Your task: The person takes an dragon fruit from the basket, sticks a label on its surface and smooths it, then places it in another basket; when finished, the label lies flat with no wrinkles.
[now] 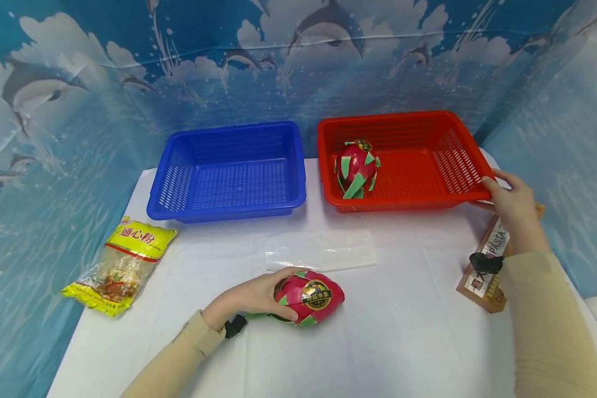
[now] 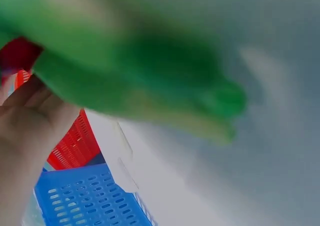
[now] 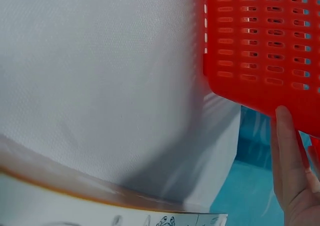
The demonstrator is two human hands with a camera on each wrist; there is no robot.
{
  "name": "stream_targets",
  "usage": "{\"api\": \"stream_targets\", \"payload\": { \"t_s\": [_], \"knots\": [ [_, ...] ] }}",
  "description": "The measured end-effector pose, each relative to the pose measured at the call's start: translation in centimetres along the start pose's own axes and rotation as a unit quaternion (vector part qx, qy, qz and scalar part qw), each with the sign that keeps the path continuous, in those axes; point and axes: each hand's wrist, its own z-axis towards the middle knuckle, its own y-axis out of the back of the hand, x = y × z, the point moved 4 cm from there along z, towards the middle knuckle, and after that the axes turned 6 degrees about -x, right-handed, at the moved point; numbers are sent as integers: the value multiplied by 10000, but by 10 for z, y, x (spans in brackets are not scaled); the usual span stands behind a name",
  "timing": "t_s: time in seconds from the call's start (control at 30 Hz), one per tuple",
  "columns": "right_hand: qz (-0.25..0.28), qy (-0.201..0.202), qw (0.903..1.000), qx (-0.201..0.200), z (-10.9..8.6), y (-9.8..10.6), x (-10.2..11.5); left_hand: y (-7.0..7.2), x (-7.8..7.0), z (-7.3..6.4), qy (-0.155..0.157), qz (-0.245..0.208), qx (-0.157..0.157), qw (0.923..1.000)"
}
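Note:
My left hand (image 1: 263, 296) grips a dragon fruit (image 1: 330, 293) from its left side, above the white table. The fruit is pink-red with green scales and a round black-and-gold label. In the left wrist view its green tips (image 2: 150, 81) blur close to the camera. My right hand (image 1: 514, 202) holds the near right corner of the red basket (image 1: 403, 202) by its rim; in the right wrist view, fingers (image 3: 290, 156) touch the red wall from outside. A second dragon fruit (image 1: 358, 166) stands in the left part of this basket.
A blue basket (image 1: 229, 213) stands left of the red one. A yellow bag of pasta (image 1: 124, 262) lies at the left, and a pasta box (image 1: 487, 276) lies under my right forearm. A flat clear plastic bag (image 1: 320, 251) lies mid-table. A dolphin-print curtain (image 1: 278, 72) surrounds the table.

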Motion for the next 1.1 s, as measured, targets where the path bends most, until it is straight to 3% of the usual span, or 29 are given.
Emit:
{"api": "stream_targets", "payload": {
  "t_s": [0.1, 0.23, 0.33, 0.47, 0.6, 0.77, 0.9, 1.1],
  "knots": [
    [40, 70, 10000, -9, -1, 1, 0, -1, -3, 3, -124, -159, 47, 9998],
    [20, 102, 9999, -34, -2, -1, 1, -3, -14, 3, -291, -857, 73, 9959],
    [48, 105, 9999, -66, -2, 0, 2, 1, -34, 6, -604, -1205, -106, 9908],
    [151, 178, 9997, -112, -1, 0, 4, 10, -71, 22, -913, -1197, -601, 9868],
    [173, 184, 9996, -136, -2, -3, 3, 20, -110, 50, -1138, -1468, -1125, 9761],
    [269, 209, 9992, -194, -2, -3, 0, 34, -155, 99, -1313, -1963, -1760, 9556],
    [288, 267, 9990, -234, -2, -1, -2, 45, -183, 136, -1092, -2153, -2329, 9420],
    [130, 272, 9990, -342, -3, -2, -1, 56, -207, 188, -662, -1639, -3348, 9256]
  ]
}}
